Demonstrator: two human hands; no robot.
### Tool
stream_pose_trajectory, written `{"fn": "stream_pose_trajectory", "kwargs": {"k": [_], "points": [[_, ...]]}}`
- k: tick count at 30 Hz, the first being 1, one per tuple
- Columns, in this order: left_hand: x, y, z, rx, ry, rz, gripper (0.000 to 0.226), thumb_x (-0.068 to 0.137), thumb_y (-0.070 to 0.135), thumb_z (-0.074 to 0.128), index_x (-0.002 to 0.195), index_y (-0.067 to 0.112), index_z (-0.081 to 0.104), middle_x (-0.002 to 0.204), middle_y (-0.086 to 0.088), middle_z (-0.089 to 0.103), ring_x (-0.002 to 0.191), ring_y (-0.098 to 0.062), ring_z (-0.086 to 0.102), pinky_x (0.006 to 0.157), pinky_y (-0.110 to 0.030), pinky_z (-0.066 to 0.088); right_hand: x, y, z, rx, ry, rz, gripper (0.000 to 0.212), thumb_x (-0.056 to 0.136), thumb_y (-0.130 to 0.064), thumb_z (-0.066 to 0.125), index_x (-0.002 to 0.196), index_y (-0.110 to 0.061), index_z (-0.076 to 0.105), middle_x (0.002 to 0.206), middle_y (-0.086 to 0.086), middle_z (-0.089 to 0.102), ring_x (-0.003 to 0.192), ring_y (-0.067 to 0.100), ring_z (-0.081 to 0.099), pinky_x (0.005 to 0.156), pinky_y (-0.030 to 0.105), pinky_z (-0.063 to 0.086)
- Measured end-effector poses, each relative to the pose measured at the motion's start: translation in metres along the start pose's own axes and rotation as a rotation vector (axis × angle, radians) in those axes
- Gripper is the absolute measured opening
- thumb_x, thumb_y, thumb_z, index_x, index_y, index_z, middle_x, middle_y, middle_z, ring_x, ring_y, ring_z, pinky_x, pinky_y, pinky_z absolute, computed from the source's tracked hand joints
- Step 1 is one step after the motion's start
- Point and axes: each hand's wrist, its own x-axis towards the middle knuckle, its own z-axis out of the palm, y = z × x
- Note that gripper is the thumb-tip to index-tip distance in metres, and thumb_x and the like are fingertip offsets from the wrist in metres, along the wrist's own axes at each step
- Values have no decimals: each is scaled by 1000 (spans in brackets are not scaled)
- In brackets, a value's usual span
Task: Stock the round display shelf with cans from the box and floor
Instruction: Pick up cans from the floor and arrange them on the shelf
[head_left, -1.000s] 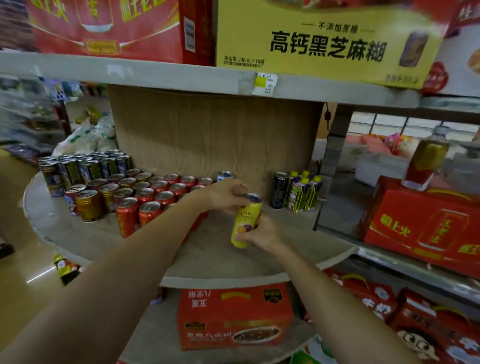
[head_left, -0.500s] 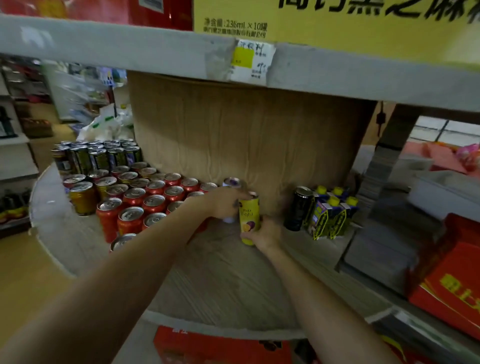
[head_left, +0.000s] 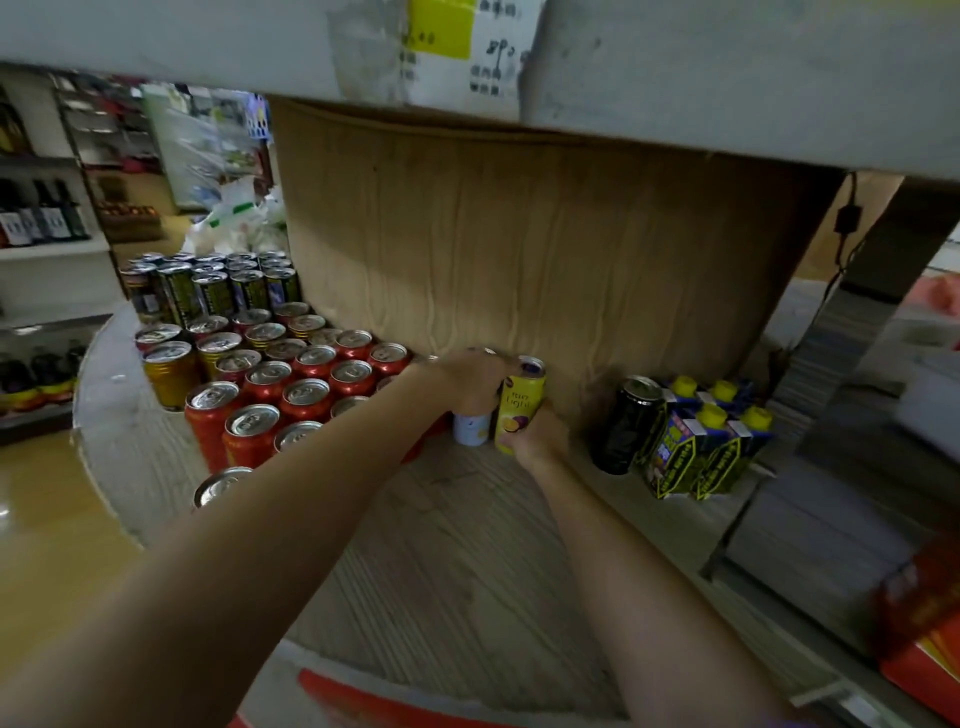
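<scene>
A person's two bare hands meet at the back of a round display shelf (head_left: 457, 571), hard against the brown cardboard-wrapped core (head_left: 545, 249) at its centre. The right hand (head_left: 537, 439) is curled around the lower part of a yellow can (head_left: 519, 402), which stands upright on the wooden shelf surface with its top showing. The left hand (head_left: 475, 376) is cupped over the top of a pale, white-and-blue can (head_left: 471, 428) that stands touching the yellow one on its left; its fingers wrap down over the rim, hiding the lid. To the left of both, a packed block of red cans (head_left: 306, 387) with silver lids fills the shelf, with gold-coloured cans (head_left: 169, 371) at its far edge and a cluster of dark cans (head_left: 218, 291) behind them. To the right of the hands, set apart from the yellow can, a black can (head_left: 628, 423) stands beside a group of small cartons with yellow caps (head_left: 701, 447). The edge of the upper shelf tier (head_left: 727, 78) runs overhead, bearing a blurred price label (head_left: 462, 49). A red box (head_left: 363, 704) shows below the shelf's front edge.
</scene>
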Motion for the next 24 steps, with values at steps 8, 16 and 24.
{"fn": "stream_pose_trajectory", "kwargs": {"k": [8,16,24], "points": [[-12,-7,3,-172,25,-3,67,91,12,54,152,24,28,152,-9,37,135,-29,40,107,-36,38,-10,-5,3,6,-39,75,59,71,-23,85,120,-9,56,122,8,60,114,29,58,86,31,48],[-52,-36,15,-217,205,110,30,88,3,56,117,0,64,119,-17,64,115,-29,57,96,-27,39,-54,-1,8,-110,-8,-25,38,85,-42,62,113,-17,64,120,10,62,107,31,60,88,34,50],[-119,-61,49,-390,-291,-8,26,92,-3,50,115,-7,63,104,-24,68,91,-37,67,61,-27,51,-150,-21,8,81,-408,135,13,92,-6,63,90,-11,51,73,9,58,44,7,59,39,21,48]]}}
